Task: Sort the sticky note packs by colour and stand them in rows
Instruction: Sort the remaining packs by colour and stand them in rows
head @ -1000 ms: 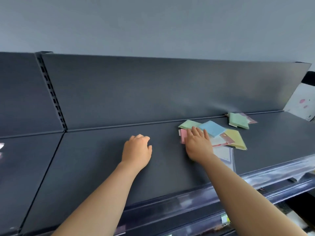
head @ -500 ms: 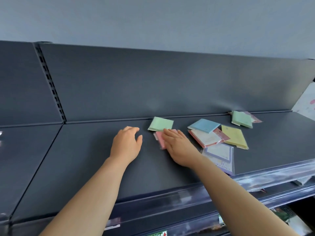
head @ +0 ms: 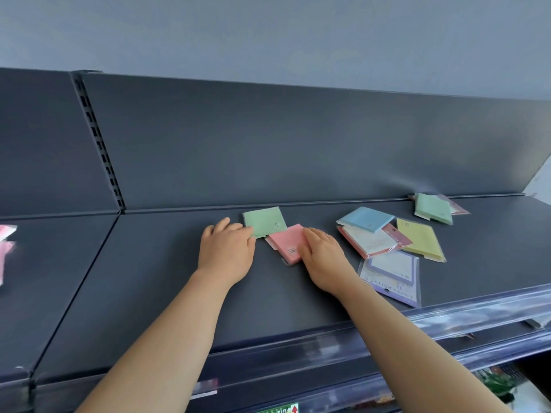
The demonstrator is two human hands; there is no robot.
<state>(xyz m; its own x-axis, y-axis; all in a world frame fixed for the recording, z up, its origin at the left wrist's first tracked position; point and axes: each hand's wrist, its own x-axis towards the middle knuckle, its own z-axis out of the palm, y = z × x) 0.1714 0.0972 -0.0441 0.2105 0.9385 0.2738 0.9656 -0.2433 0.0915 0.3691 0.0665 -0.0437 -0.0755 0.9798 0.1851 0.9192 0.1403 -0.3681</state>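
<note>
between the left hand (head: 226,251) and the right hand (head: 323,257), apart and gripping nothing, the pink pack (head: 287,242) lies flat, the right hand's straight fingers on its edge. just behind the pink pack, the green pack (head: 264,222) touches the left hand.

Near the back edge of the dark grey metal shelf (head: 167,293), the left hand (head: 226,251) touches a pale-green square sticky note pack (head: 264,221). Flat right hand (head: 325,260) fingers rest on the adjoining pink square sticky note pack (head: 287,242).
</note>
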